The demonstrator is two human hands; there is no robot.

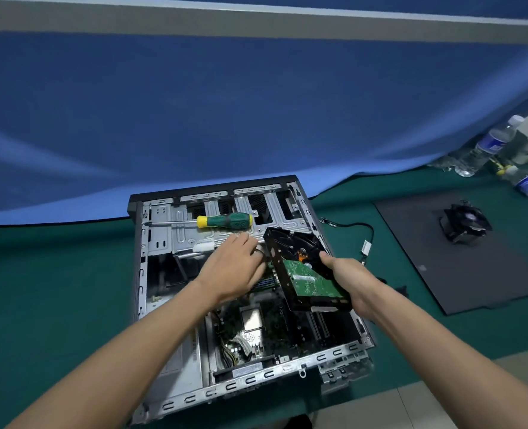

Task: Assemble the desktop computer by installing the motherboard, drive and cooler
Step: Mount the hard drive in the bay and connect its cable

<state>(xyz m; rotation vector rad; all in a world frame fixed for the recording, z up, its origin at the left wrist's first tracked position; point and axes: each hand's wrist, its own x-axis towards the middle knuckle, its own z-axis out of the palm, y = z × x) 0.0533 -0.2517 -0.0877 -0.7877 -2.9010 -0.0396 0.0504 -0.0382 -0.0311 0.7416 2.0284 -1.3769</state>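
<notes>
Green felt covers the table (pixel 55 289), on which the open computer case (pixel 151 230) lies on its side. The right hand (pixel 354 281) grips the hard drive (pixel 300 267) by its right edge, holding it tilted above the case interior with its green circuit board facing up. The left hand (pixel 233 267) reaches into the case beside the drive, fingers loosely extended; whether they hold anything cannot be determined. The motherboard (pixel 256 323) sits inside the case. A green-and-yellow screwdriver (pixel 219 222) rests on the drive cage. The cooler (pixel 465 222) stands on the black side panel (pixel 473 274), well apart to the right.
</notes>
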